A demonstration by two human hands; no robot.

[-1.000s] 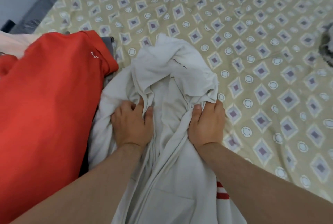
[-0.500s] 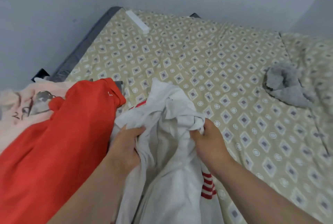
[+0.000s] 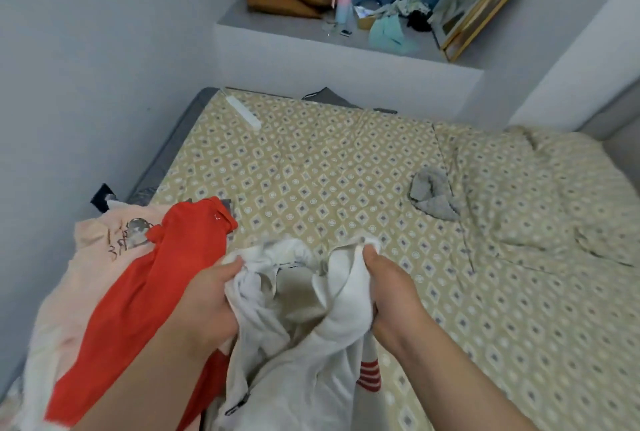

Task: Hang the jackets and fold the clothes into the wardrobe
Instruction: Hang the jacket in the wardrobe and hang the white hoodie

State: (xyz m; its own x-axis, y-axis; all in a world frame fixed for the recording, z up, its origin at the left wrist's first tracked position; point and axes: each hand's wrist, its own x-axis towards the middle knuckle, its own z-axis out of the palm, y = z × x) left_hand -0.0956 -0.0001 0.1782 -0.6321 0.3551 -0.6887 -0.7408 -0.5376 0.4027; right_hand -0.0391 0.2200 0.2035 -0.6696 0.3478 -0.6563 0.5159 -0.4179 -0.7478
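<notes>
A white jacket (image 3: 304, 354) with red stripes and a dark zipper hangs bunched between my hands, lifted off the patterned bed sheet (image 3: 346, 188). My left hand (image 3: 211, 295) grips its left side and my right hand (image 3: 388, 288) grips its right side, near the collar. A red garment (image 3: 152, 292) lies to the left on the bed, over a pale pink garment (image 3: 93, 257) with a printed design.
A grey cloth (image 3: 433, 193) lies crumpled on the sheet at the right. A white slim object (image 3: 244, 112) rests near the bed's far edge. A ledge (image 3: 311, 32) beyond holds orange cushions, a bottle and loose items. Walls close in on the left.
Both hands have lifted the white jacket up off the bed, keeping their grip. The view has tilted upward, bringing the far wall and ledge into sight.
</notes>
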